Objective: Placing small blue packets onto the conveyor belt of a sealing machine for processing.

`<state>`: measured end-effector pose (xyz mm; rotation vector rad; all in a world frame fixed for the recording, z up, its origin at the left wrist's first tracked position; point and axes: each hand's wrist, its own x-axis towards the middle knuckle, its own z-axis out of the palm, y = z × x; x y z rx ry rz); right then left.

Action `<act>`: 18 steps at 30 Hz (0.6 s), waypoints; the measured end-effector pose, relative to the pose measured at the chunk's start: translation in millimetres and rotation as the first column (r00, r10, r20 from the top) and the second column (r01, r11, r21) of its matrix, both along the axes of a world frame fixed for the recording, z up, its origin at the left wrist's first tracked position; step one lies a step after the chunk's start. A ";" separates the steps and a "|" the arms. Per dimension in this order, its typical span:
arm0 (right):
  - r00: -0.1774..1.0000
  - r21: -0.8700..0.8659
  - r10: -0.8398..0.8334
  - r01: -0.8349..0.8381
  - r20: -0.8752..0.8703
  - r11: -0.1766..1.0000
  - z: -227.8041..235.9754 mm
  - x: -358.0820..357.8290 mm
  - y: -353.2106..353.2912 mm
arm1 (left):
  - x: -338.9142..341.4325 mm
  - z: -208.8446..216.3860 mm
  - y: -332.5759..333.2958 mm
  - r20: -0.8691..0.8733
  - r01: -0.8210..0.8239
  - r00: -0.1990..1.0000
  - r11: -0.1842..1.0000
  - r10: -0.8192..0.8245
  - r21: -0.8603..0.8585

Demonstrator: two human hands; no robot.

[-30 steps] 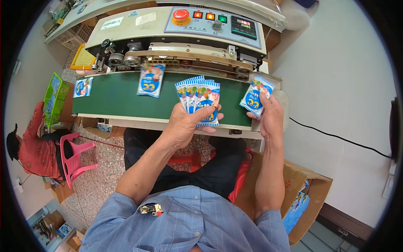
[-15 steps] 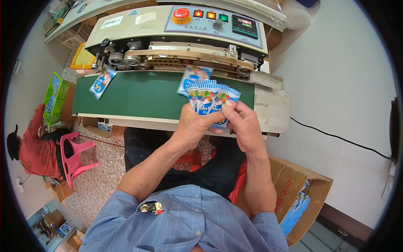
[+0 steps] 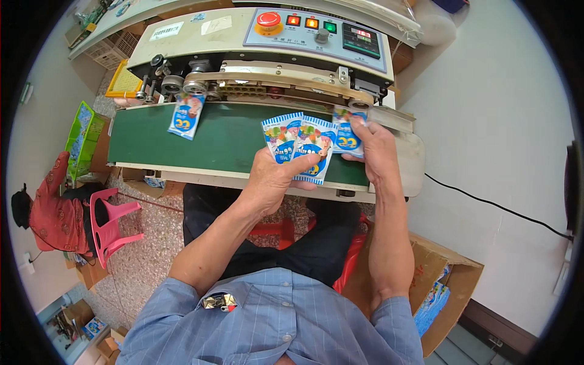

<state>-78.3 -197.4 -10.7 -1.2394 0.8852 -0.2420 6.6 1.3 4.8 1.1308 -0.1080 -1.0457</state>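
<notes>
My left hand [image 3: 269, 177] is closed round a small fan of blue-and-white sachets [image 3: 314, 140], its thumb pressed on the front one. They are held above the green conveyor belt [image 3: 234, 131] of a band sealing machine [image 3: 204, 52]. Farther right, my right hand [image 3: 381, 151] pinches a single sachet [image 3: 345, 139]. The top edge of that sachet is up against the sealing band at the machine's right end. At the left part of the belt another sachet [image 3: 186, 118] hangs with its top edge in the rollers.
A control panel with a red stop button [image 3: 268, 22] tops the machine. An open cardboard box [image 3: 453, 274] with blue packets stands at lower right. On the left are a green basket [image 3: 83, 143], a pink chair [image 3: 109, 225] and a person in red [image 3: 58, 213].
My right hand has moved right, away from the left hand, with one sachet. The sachet at the belt's left end is gone; the mid-belt one appears to have travelled left to the rollers.
</notes>
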 end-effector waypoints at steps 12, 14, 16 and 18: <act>0.973 -0.080 -0.031 0.050 0.231 0.996 9.8 -37.6 41.2 | -12.8 -11.0 -10.0 -0.148 0.069 0.985 0.991 -0.086 -0.116; 0.964 -0.042 -0.190 0.201 0.187 0.979 15.7 -42.1 23.3 | -10.0 -12.8 -6.1 -0.164 0.077 0.982 0.991 -0.095 -0.112; 0.972 -0.117 -0.199 0.214 0.128 0.970 14.6 -42.5 6.2 | -6.9 -10.1 -1.2 -0.088 0.097 0.991 0.994 -0.100 -0.039; 0.990 -0.142 -0.139 0.140 0.021 0.980 12.0 -34.7 -3.2 | -2.2 -7.8 2.1 -0.078 0.145 0.986 0.989 -0.145 -0.009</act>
